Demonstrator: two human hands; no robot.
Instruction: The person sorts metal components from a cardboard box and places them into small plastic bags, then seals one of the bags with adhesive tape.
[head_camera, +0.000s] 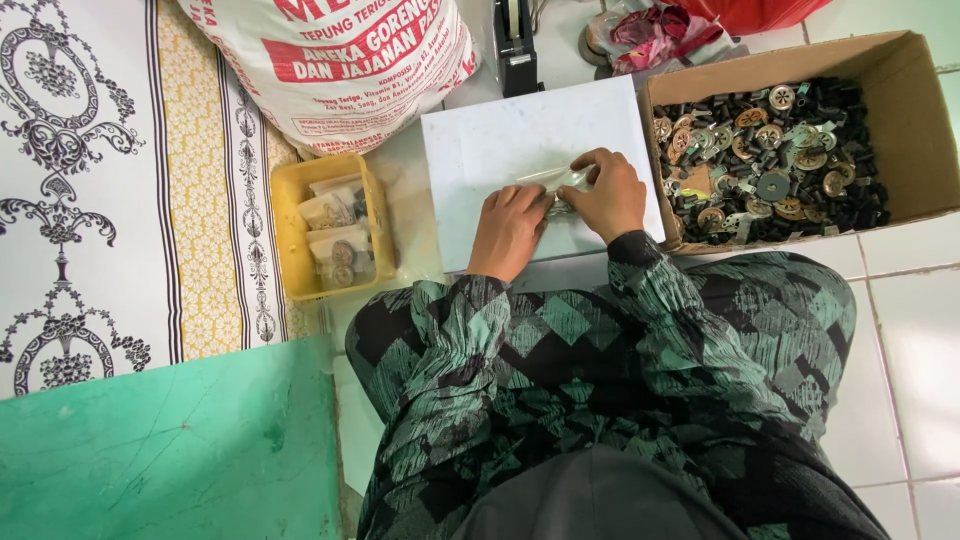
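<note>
A small clear bag (556, 183) is pinched by both the left hand (508, 228) and right hand (610, 195) on the white surface (480, 150); a few filled packets sit in the yellow tray (290, 240), loads of parts are left in the cardboard box (900, 110).

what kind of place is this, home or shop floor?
Most likely a home doing piecework on the floor, not a factory. The person sits on white floor tiles at a small white board, with a cardboard box of small metal and black parts and a yellow tray of filled clear bags beside it.

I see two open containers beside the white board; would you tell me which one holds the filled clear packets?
The small yellow tray left of the white board; the cardboard box on the right holds loose dark and metal parts instead.
</note>
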